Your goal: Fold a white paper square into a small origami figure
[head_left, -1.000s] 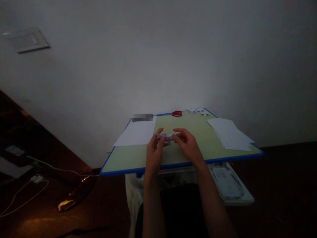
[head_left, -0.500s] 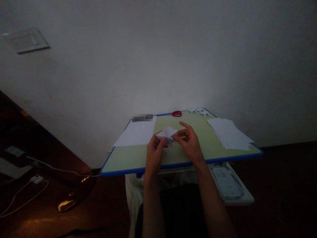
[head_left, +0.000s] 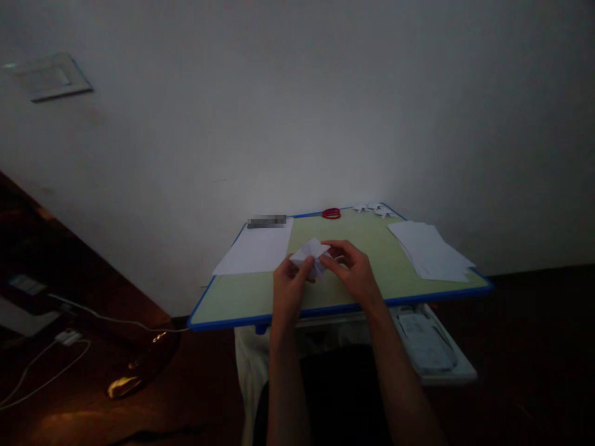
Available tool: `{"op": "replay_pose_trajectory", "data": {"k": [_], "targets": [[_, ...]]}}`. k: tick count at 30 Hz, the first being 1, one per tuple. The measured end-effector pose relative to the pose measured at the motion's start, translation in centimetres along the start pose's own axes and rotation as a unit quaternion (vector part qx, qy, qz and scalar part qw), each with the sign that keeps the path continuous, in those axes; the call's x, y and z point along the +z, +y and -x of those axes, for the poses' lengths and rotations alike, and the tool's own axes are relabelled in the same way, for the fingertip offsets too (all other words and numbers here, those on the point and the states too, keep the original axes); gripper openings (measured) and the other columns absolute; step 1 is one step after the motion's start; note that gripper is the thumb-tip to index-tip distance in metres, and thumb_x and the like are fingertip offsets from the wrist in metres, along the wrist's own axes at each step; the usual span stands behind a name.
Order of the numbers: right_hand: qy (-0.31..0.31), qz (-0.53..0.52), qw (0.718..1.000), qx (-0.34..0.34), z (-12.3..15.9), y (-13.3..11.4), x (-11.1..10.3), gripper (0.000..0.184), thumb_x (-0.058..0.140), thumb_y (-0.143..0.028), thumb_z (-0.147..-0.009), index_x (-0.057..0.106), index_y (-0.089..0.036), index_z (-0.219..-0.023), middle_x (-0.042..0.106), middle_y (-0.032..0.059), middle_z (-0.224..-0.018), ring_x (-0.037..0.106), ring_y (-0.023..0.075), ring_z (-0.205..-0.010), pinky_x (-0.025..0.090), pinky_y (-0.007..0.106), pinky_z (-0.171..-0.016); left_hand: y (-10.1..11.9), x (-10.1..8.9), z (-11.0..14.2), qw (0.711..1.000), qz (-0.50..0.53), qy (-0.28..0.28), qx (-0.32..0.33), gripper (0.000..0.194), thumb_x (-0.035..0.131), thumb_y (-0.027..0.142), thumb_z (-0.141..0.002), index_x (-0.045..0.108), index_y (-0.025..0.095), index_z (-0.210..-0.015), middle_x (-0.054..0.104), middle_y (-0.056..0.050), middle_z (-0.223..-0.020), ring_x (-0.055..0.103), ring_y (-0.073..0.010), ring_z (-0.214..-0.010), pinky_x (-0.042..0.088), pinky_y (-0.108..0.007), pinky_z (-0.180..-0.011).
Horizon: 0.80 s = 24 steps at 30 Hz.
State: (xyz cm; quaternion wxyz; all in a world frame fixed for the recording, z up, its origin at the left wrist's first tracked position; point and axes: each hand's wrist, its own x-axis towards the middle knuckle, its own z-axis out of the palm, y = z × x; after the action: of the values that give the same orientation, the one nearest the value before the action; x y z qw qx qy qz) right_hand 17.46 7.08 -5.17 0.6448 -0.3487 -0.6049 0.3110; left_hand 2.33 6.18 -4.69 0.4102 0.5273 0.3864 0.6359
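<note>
A small piece of folded white paper (head_left: 310,250) is held up between both hands, above the near middle of the table. My left hand (head_left: 290,282) pinches its left side, thumb on the near face. On the other side, my right hand (head_left: 351,269) grips the paper's right edge between thumb and fingers. The paper has several creases and pointed corners; its lower part is partly covered by the fingers.
The pale green table (head_left: 242,300) has a blue rim. White sheets (head_left: 255,248) lie left, more sheets (head_left: 430,251) right. Red-handled scissors (head_left: 331,214) and several folded paper pieces (head_left: 374,209) sit along the back edge. A white drawer (head_left: 437,365) juts out below right.
My right index finger, raised before, has come down onto the paper's top right edge. The paper has turned and tilted slightly between the hands.
</note>
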Motion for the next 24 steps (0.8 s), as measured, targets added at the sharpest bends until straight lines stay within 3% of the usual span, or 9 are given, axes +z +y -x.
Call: {"op": "replay_pose_trajectory", "data": {"k": [14,20,24], "targets": [[-0.034,0.011,0.999,-0.02,0.19,-0.38,0.07,0.032,0.071,-0.032,-0.089,0.072,-0.027,-0.121,0.067,0.005,-0.11,0.064,0.0197,-0.094,0.053,0.032,-0.079,-0.04,0.06,0.06,1.0,0.027,0.006,-0.011,0.038,0.081,0.048,-0.078,0.072,0.014,-0.094,0.069,-0.002,-0.076,0.059,-0.0132,-0.063,0.048,-0.022,-0.053],[-0.009,-0.003,1.0,0.018,0.32,-0.32,0.18,0.04,0.072,-0.039,-0.088,0.069,-0.024,-0.126,0.068,0.0045,-0.102,0.066,0.0191,-0.088,0.055,0.032,-0.077,0.2,-0.02,0.24,1.0,-0.011,-0.003,0.008,0.032,0.079,0.045,-0.081,0.075,0.015,-0.091,0.072,-0.003,-0.079,0.064,-0.0152,-0.07,0.051,-0.026,-0.067],[-0.015,0.019,1.0,-0.018,0.23,-0.14,0.11,0.028,0.073,-0.038,-0.089,0.073,-0.024,-0.113,0.071,0.005,-0.103,0.067,0.0217,-0.096,0.054,0.033,-0.079,0.26,-0.13,0.35,0.999,-0.016,-0.021,0.018,0.027,0.08,0.039,-0.08,0.074,0.016,-0.094,0.075,-0.005,-0.091,0.07,-0.0201,-0.088,0.054,-0.031,-0.082]]}}
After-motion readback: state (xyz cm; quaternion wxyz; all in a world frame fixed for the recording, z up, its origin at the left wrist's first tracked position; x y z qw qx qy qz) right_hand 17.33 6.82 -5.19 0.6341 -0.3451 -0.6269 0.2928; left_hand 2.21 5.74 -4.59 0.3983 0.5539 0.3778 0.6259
